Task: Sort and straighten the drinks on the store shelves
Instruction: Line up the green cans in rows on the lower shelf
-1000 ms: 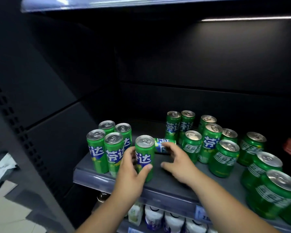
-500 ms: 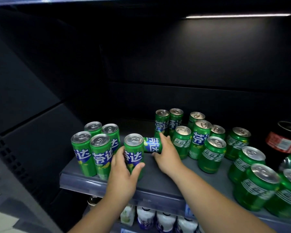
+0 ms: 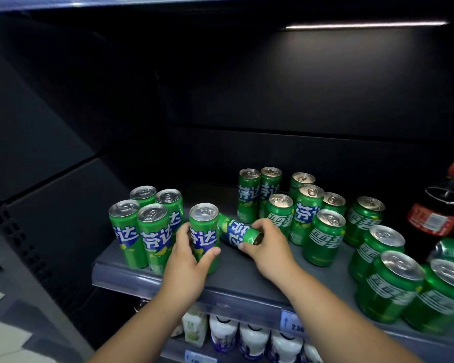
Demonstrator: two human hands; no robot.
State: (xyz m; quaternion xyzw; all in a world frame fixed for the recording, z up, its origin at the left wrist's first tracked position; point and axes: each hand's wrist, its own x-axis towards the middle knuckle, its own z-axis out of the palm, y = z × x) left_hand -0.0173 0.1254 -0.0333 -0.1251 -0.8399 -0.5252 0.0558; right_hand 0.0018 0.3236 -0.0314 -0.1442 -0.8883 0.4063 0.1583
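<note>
**Fallen can about to be stood up**

The person is partway through tidying the tall green cans at the left end of the shelf point(image 3: 247, 280). The left hand point(image 3: 186, 263) is wrapped round an upright can point(image 3: 204, 226) near the shelf's front edge, with the thumb on its right side. The right hand point(image 3: 270, 247) grips a fallen can point(image 3: 235, 231), which lies on its side just behind and to the right of the upright one. Its fingers curl over the can's near end and the thumb sits below it. The two cans appear to touch. A block of four cans point(image 3: 152, 231) stands just to their left.

The step in hand looks to be righting the fallen can. The next move probably calls for tipping it up onto its base. It and the held can could then slide against the block of four, labels forward. The mixed cans point(image 3: 323, 239) to the right, tall and short together, are not yet sorted.
</note>
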